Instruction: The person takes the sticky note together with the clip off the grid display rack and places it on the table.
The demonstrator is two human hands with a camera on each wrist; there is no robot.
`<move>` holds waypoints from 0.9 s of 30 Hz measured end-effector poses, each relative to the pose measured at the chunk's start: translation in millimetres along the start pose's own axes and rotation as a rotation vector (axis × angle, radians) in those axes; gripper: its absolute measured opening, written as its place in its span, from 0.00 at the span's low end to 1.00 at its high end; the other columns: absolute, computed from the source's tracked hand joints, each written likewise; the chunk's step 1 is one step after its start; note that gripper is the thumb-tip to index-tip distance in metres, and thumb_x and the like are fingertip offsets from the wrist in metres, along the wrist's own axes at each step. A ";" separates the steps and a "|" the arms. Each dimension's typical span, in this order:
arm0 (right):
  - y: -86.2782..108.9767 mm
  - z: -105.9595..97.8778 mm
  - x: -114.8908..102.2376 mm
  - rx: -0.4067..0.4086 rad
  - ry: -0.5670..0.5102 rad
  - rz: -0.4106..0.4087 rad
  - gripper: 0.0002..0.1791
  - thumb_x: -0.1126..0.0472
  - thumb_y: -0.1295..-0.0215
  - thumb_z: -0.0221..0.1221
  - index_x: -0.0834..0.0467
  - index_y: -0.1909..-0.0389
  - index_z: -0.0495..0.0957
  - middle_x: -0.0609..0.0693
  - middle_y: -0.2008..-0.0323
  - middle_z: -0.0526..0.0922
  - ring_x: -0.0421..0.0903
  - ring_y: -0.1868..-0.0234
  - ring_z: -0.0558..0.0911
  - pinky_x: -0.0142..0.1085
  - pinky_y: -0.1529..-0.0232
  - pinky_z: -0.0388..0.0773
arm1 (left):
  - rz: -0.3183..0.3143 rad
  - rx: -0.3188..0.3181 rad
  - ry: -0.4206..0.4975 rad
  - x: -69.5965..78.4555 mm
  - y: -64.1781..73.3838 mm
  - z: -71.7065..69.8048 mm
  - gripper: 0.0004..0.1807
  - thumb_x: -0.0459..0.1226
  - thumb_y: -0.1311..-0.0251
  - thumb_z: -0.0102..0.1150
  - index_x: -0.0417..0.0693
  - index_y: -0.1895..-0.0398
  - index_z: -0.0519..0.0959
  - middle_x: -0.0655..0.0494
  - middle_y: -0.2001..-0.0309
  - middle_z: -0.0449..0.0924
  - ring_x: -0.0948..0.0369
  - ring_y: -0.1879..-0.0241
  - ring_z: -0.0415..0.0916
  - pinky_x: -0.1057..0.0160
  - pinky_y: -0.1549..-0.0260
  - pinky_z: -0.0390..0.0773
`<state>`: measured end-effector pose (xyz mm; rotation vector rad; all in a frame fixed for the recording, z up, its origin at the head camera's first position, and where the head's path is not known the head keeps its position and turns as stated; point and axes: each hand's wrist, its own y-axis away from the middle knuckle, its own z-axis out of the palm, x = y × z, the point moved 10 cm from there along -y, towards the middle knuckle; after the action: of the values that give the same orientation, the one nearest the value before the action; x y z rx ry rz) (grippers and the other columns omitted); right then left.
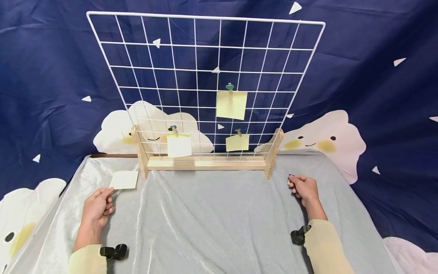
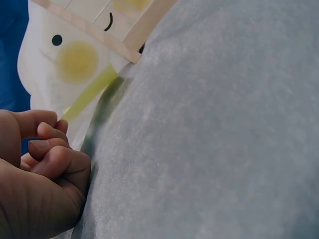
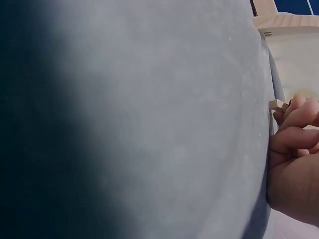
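Probable preparation: left grip is pinching paper, right grip a peg; clipping is presumably requiring both at the grid.

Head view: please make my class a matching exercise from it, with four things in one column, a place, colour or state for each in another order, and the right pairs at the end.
Column one
1. Left hand
2. Wire grid
3. Right hand
4. Cloth

Column two
A. Holds a small wooden clip
B. Grey, lying under the wooden stand
C. Pinches a pale note
D. White, set in the wooden stand

Right pairs: 1-C, 2-D, 3-A, 4-B
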<state>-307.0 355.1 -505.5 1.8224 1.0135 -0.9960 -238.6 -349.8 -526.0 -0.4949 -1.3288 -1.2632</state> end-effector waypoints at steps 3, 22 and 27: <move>0.0 -0.6 0.8 0.010 0.007 0.007 0.18 0.55 0.23 0.55 0.67 0.48 0.77 0.40 0.79 0.78 0.34 0.82 0.72 0.29 0.80 0.70 | -0.007 0.046 -0.031 -2.5 -1.7 -4.1 0.13 0.33 0.27 0.56 0.49 0.74 0.77 0.61 0.83 0.67 0.70 0.87 0.58 0.71 0.90 0.60; -1.9 -3.3 3.7 0.023 -0.105 0.011 0.20 0.61 0.24 0.56 0.66 0.37 0.72 0.42 0.77 0.81 0.33 0.82 0.73 0.28 0.83 0.72 | 0.041 0.271 -0.116 -0.9 8.5 -15.0 0.09 0.33 0.31 0.60 0.49 0.72 0.77 0.61 0.81 0.71 0.69 0.85 0.63 0.69 0.90 0.67; -1.4 -2.8 4.8 0.021 -0.128 0.008 0.21 0.61 0.25 0.56 0.67 0.37 0.72 0.42 0.78 0.81 0.33 0.83 0.73 0.27 0.83 0.72 | 0.044 0.266 -0.090 -0.8 10.5 -14.2 0.08 0.32 0.31 0.60 0.48 0.69 0.76 0.60 0.81 0.72 0.68 0.86 0.62 0.68 0.90 0.66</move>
<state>-305.7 359.4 -509.1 1.7545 0.9201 -1.1076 -223.2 -358.4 -526.6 -0.3938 -1.5273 -1.0190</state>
